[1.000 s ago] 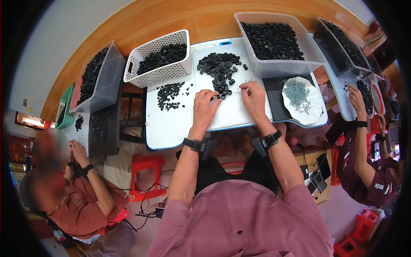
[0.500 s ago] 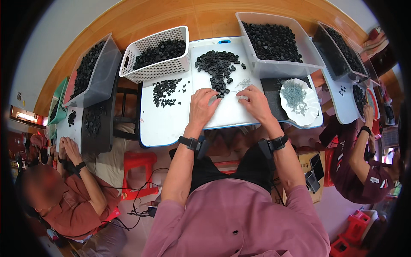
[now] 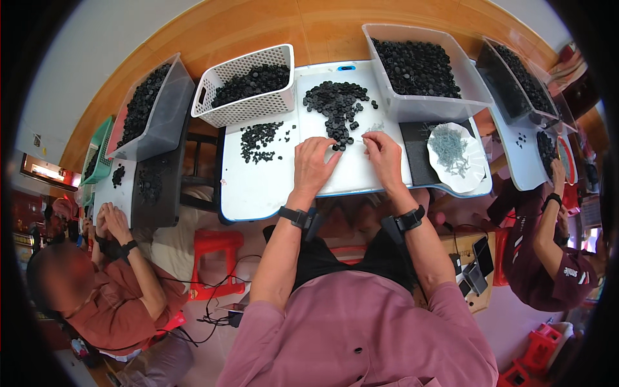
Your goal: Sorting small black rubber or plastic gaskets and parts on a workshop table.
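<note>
Over the white table [image 3: 258,190], my left hand [image 3: 312,165] pinches a small round black cap [image 3: 336,147] between thumb and forefinger. That cap is at the near tip of a heap of similar black caps [image 3: 336,98]. My right hand [image 3: 385,160] is a short way to the right, its thumb and fingertips drawn together. Whatever they hold, if anything, is too small to make out. Just beyond those fingertips lie a few thin pale pins [image 3: 378,128]. A scatter of smaller black pieces [image 3: 259,138] lies left of my left hand.
A white perforated basket [image 3: 255,109] and a clear bin [image 3: 432,106], both holding black pieces, stand at the back. At right, a white scalloped plate [image 3: 474,174] with grey-green pins sits on a black mat [image 3: 416,151]. Co-workers sit on both sides; a red stool [image 3: 218,242] is at left.
My right fingertips have moved slightly away from me, toward the pale pins, and drawn closer together. My left hand keeps its pinch on the black cap. The whole view has shifted slightly.
</note>
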`<act>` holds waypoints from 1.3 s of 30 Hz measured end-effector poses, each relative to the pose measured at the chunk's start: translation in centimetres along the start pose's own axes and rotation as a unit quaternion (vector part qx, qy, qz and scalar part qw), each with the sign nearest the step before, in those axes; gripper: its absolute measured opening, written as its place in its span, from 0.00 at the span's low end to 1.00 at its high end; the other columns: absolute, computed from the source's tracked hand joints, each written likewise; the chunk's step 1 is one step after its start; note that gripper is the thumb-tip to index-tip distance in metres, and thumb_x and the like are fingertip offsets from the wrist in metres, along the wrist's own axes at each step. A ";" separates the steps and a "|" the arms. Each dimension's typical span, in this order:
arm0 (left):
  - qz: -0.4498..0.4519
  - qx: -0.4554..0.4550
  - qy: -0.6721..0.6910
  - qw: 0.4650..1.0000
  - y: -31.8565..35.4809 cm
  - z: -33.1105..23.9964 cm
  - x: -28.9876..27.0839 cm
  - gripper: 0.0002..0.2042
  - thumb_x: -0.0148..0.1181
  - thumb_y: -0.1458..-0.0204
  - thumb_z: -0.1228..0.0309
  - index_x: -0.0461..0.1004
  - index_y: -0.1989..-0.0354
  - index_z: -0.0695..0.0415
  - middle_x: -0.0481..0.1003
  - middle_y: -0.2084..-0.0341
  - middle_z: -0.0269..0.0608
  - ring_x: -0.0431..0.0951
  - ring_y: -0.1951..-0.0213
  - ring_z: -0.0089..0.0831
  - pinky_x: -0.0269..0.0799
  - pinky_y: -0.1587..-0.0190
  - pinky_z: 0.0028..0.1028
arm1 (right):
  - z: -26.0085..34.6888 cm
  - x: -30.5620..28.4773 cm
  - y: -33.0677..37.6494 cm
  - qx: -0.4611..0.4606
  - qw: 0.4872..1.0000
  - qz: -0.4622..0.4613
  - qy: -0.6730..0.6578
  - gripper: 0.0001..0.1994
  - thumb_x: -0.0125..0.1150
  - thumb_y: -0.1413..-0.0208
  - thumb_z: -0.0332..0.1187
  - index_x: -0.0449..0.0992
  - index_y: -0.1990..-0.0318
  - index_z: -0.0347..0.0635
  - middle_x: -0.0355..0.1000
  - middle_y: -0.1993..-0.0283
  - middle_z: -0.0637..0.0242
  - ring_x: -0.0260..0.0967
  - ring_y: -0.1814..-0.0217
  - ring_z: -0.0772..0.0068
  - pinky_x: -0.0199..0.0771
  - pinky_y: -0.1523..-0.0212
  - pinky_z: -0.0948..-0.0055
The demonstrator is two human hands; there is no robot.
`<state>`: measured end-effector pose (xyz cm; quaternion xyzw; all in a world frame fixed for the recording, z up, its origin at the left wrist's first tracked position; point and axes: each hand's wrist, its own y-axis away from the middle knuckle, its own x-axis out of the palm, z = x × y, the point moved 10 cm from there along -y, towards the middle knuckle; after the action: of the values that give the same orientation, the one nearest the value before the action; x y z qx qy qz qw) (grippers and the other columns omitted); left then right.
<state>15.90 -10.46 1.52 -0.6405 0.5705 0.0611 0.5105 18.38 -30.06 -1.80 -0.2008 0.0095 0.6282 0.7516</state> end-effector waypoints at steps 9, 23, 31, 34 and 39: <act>-0.027 -0.140 0.105 0.984 0.0 3.9 0.0 0.10 0.60 0.43 0.79 0.78 0.53 0.62 0.78 0.58 0.48 0.79 0.58 0.46 0.74 0.54 0.40 | -1.7 0.0 0.3 0.031 0.998 -0.034 -0.053 0.06 0.60 0.40 0.22 0.80 0.58 0.32 0.80 0.64 0.58 0.82 0.67 0.70 0.81 0.65 0.72; 0.148 -0.111 0.012 0.983 -4.9 5.3 1.8 0.10 0.62 0.45 0.79 0.83 0.56 0.57 0.80 0.62 0.48 0.82 0.60 0.47 0.77 0.52 0.42 | -1.2 0.2 0.4 0.021 0.999 -0.024 -0.035 0.05 0.62 0.42 0.21 0.80 0.59 0.33 0.80 0.65 0.57 0.81 0.67 0.67 0.79 0.64 0.70; 0.189 -0.097 -0.017 0.977 -5.7 4.9 2.4 0.10 0.66 0.47 0.75 0.84 0.56 0.55 0.80 0.63 0.48 0.82 0.58 0.47 0.77 0.52 0.42 | -0.9 -0.1 0.4 0.000 0.999 -0.033 -0.035 0.05 0.62 0.42 0.21 0.80 0.59 0.33 0.80 0.65 0.57 0.81 0.68 0.67 0.79 0.64 0.70; 0.202 -0.084 -0.030 0.975 -6.0 4.8 2.4 0.10 0.67 0.48 0.74 0.84 0.56 0.57 0.80 0.63 0.48 0.83 0.59 0.47 0.78 0.53 0.42 | -0.7 0.0 0.4 0.000 0.999 -0.033 -0.033 0.05 0.62 0.42 0.22 0.80 0.59 0.33 0.80 0.66 0.57 0.81 0.68 0.67 0.79 0.64 0.70; 0.186 -0.108 -0.023 0.976 -5.8 5.1 2.1 0.10 0.68 0.48 0.73 0.83 0.57 0.59 0.83 0.65 0.49 0.84 0.62 0.48 0.78 0.55 0.37 | -1.3 0.0 0.4 0.019 0.998 -0.030 -0.043 0.06 0.64 0.42 0.22 0.82 0.58 0.34 0.81 0.67 0.59 0.81 0.68 0.71 0.79 0.65 0.71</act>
<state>23.75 -9.16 1.14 -0.5729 0.6577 0.2309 0.4312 18.25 -30.40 -3.10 -0.1596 -0.0165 0.6132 0.7735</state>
